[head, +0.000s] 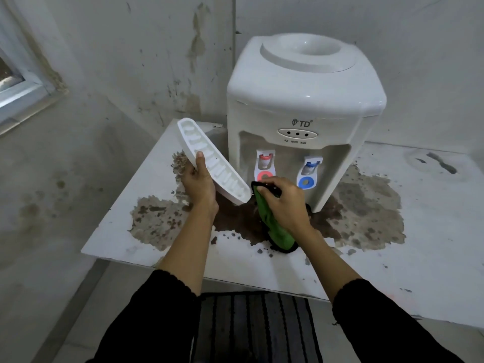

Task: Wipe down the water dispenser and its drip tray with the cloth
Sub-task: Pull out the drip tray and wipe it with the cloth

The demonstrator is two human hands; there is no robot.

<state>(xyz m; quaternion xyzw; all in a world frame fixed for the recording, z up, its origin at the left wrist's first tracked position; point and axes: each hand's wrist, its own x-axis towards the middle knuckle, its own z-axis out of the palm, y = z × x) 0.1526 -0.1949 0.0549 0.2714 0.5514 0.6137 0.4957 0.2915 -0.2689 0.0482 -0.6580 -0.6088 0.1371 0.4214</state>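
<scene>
A white tabletop water dispenser stands on a stained white table, with a red tap and a blue tap in its front recess. My left hand holds the white slotted drip tray lifted and tilted, to the left of the dispenser. My right hand grips a green cloth with a black edge, just below the red tap and right of the tray's lower end. Part of the cloth hangs down under my wrist.
Brown peeled patches spread over the table around the dispenser's base. Stained walls close in behind and to the left, with a window frame at far left. A dark ribbed mat lies on the floor below the table's front edge.
</scene>
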